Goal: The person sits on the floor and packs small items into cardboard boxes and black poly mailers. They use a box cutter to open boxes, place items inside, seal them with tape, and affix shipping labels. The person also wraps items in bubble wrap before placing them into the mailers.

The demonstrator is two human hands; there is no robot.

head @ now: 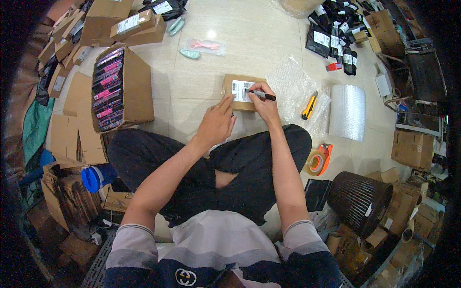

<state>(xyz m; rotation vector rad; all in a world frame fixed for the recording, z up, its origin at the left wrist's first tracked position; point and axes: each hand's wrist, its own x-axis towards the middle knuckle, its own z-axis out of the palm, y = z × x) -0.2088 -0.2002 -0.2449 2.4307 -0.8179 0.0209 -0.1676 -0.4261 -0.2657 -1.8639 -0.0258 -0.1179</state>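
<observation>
A small cardboard box [246, 106] lies on the tiled floor before my crossed legs, with a white printed label [238, 86] on its top. My right hand [265, 107] grips a black-and-grey marker pen [264, 95], its tip down at the label. The fingertips of my left hand [217, 121] rest at the box's near left corner. A small dark item shows beside the left thumb; whether the fingers hold it is unclear. Right of the box, a sheet of bubble wrap [288, 81] lies flat, with a yellow utility knife [309, 106] on it.
An open carton of packaged goods [138, 90] stands at left. A bubble wrap roll [347, 113] and an orange tape dispenser [320, 160] lie at right. Black parcels [320, 39] fill the far right. A pink item in a clear bag [205, 46] lies ahead, near a brown slatted basket [356, 201] behind right.
</observation>
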